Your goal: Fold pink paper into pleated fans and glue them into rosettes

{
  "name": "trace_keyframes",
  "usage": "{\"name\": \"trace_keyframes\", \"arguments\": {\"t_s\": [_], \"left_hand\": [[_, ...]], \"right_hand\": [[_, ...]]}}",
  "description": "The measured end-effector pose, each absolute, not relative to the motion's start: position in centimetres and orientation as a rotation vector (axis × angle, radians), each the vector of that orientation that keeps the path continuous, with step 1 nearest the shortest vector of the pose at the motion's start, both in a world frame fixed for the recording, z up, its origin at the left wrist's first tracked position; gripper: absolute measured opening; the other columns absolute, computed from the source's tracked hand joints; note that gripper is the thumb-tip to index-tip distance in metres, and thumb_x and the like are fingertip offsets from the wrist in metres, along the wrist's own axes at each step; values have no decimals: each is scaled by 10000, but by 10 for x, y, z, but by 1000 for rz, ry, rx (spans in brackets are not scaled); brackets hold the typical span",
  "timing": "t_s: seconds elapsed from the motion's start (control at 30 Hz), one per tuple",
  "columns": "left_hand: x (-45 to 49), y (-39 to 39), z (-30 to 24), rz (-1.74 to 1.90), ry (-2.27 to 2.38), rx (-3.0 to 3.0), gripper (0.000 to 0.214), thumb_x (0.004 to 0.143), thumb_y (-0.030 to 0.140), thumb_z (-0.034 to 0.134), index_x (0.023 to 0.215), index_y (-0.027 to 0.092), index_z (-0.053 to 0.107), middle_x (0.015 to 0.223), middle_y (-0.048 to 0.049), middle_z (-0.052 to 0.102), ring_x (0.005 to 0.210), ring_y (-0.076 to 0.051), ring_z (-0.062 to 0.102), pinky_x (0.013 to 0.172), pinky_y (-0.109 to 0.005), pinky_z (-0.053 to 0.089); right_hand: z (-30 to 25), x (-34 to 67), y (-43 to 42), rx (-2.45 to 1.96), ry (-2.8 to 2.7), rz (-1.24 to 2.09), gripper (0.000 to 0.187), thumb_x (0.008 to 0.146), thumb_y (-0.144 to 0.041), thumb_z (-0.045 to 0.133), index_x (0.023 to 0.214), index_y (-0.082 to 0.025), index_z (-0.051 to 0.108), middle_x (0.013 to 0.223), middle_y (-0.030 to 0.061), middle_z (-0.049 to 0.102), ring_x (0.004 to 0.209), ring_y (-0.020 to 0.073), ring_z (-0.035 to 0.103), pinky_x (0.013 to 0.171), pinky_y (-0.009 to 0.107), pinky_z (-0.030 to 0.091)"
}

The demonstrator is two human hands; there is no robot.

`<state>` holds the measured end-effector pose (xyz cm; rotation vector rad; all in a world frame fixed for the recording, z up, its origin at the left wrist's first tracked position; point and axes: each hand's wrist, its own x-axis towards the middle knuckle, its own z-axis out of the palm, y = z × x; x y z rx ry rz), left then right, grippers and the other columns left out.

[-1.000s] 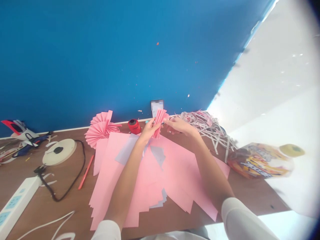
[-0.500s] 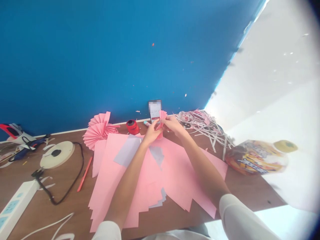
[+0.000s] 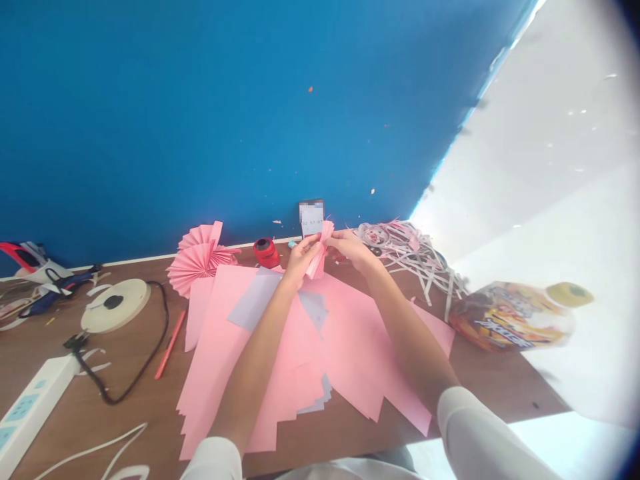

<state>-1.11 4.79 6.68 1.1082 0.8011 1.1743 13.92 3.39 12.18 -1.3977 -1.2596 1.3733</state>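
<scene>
A narrow pleated strip of pink paper, a folded paper fan (image 3: 315,268), is held up over the far part of the table. My left hand (image 3: 301,259) grips it from the left, around its middle. From the right, my right hand (image 3: 351,248) pinches it with bent fingers near the same spot. Both forearms reach across overlapping sheets of pink paper (image 3: 345,347), with some grey-lilac pieces (image 3: 256,300) among them. Finished-looking pink pleated fans (image 3: 196,263) lie to the left of my hands.
Against the blue wall leans a phone (image 3: 312,217), near a red round container (image 3: 266,253). Paper strips (image 3: 410,250) pile up at the right, beside a large bottle (image 3: 520,317). On the left are a red pen (image 3: 170,345), a white disc (image 3: 116,305) and a power strip (image 3: 35,410).
The pleated paper has tilted, its lower end swinging left. My hands have shifted slightly and still hold it.
</scene>
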Motion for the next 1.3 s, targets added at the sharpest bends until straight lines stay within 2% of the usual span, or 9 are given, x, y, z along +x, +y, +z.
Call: {"name": "trace_keyframes", "arguments": {"t_s": [0.13,0.33,0.43,0.57,0.77,0.97,1.13,1.3], "left_hand": [[-7,49,59,1327,941,1065,387,701,413,751,986,156,696,1016,-88,704,910,-183,660,821,-303,513],[-12,50,57,1316,977,1133,335,692,422,746,889,154,705,857,-45,697,776,-148,633,716,-264,488],[-16,50,58,1316,987,1159,325,719,432,722,886,156,690,869,-45,694,739,-129,614,667,-242,459],[-15,49,53,1305,923,1217,314,766,446,677,877,155,636,923,-67,695,761,-125,613,677,-238,452],[-6,52,26,1301,977,1340,279,828,448,595,838,179,524,776,-32,665,721,-135,609,736,-268,465],[-7,53,6,1297,970,1517,232,868,412,549,839,184,520,767,-19,642,742,-134,601,743,-256,448],[-6,54,2,1259,920,1591,259,869,438,552,813,186,526,751,-15,630,712,-135,588,701,-251,444],[-7,57,-1,1272,952,1575,262,866,444,560,839,184,544,771,-26,641,727,-145,602,710,-261,456]], "right_hand": [[127,131,29,-1357,-1315,1365,84,792,-186,570,782,-150,645,602,6,617,481,68,509,429,168,346],[123,128,31,-1386,-1360,1356,76,780,-165,560,753,-152,630,606,5,622,479,74,520,421,171,352],[115,132,36,-1453,-1319,1347,49,772,-160,581,735,-157,613,615,10,634,484,80,537,430,173,380],[102,140,42,-1547,-1247,1395,53,767,-186,644,767,-157,600,667,43,680,533,109,606,446,177,425],[89,144,45,-1664,-1326,1512,138,764,-241,696,739,-139,606,645,65,685,536,117,623,446,170,441],[79,146,50,-1765,-1540,1359,191,726,-212,714,630,-157,558,495,-12,570,409,78,483,409,186,385],[82,151,49,-1555,-1592,1252,187,763,-118,557,581,-157,533,467,-38,482,418,60,416,416,192,316],[79,153,51,-1385,-1617,1342,136,747,-144,555,620,-139,604,559,-1,561,466,68,440,446,205,325]]}}
